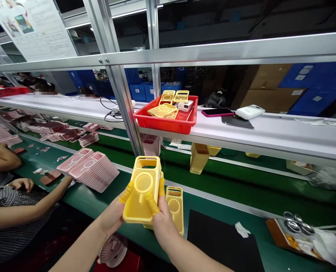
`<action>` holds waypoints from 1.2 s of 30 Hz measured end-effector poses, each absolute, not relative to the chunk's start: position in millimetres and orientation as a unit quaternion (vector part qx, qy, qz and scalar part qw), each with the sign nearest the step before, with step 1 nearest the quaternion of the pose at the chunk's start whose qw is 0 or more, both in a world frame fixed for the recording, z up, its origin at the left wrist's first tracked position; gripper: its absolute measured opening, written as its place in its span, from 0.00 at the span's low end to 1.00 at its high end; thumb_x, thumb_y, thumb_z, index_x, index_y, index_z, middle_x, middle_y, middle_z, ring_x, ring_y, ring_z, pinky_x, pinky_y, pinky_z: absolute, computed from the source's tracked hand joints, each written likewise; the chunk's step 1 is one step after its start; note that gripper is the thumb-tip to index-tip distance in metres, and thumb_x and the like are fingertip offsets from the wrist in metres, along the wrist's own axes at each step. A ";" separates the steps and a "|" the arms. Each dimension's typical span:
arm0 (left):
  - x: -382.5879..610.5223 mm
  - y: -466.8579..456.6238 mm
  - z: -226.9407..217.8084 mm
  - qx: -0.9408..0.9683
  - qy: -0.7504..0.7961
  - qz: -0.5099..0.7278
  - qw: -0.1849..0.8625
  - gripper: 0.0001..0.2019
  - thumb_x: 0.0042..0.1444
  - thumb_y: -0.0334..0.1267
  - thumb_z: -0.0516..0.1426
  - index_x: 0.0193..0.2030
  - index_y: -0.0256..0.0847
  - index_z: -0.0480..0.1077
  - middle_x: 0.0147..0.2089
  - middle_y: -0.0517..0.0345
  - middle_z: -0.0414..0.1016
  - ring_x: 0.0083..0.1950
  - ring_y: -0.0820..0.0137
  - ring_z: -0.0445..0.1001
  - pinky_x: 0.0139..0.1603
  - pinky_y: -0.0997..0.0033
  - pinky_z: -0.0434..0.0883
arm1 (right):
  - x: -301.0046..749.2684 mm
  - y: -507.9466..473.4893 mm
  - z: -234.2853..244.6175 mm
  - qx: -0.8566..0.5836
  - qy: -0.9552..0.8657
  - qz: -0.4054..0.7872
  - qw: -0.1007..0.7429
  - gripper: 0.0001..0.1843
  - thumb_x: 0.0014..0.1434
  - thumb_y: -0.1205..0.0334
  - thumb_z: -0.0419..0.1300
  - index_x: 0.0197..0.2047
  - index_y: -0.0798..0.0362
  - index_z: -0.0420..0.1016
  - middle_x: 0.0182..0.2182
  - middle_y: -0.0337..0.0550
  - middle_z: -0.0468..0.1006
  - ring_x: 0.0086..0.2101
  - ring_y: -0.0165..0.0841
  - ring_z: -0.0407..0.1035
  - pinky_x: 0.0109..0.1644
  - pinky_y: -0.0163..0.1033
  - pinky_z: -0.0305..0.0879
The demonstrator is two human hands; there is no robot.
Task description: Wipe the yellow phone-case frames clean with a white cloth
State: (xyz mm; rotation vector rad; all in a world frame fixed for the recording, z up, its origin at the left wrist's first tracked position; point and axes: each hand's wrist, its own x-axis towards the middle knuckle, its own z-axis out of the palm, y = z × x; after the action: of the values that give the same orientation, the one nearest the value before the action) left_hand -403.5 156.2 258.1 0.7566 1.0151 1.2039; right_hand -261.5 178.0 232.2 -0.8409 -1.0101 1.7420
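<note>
The left hand (pixel 111 218) and right hand (pixel 164 223) are closed on a yellow phone case (pixel 141 198) at the lower middle of the frame, pinching its long edges with yellow-capped fingertips (pixel 127 192). This grip lifts the case clear of the green conveyor belt (pixel 83 200) and leaves its round ring and camera opening turned up to the head camera, with little of the back covered. A second yellow case (pixel 175 209) stands just behind, touching the right hand, though it is impossible to tell whether that hand grips it.

Beyond, a red tray (pixel 182 126) of yellow cases sits on the white shelf (pixel 275 138), beside a phone (pixel 217 112). A stack of yellow cases (pixel 199 158) stands on the belt under that shelf. An aluminium upright (pixel 122 102) cuts across the view towards the left, where pink cases (pixel 87 170) lie in stacks. A co-worker's hand (pixel 20 184) rests near them, at the left edge, well apart from the yellow cases. A small fan (pixel 113 249) sits below the belt.
</note>
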 end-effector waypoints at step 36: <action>-419.3 223.1 180.0 0.299 0.451 0.450 0.710 0.29 0.46 0.43 0.66 0.54 0.40 0.63 0.44 0.47 0.78 0.44 0.58 0.77 0.44 0.60 0.73 | -208.3 195.5 141.4 -0.425 -0.244 0.740 0.461 0.47 0.46 0.49 0.66 0.65 0.45 0.50 0.48 0.42 0.75 0.47 0.42 0.69 0.48 0.44 0.68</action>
State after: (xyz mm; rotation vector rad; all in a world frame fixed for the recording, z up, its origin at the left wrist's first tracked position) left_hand -419.3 223.1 180.0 0.6640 1.0012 0.9990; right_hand -208.3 195.5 141.4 -1.0453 -0.6002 1.8218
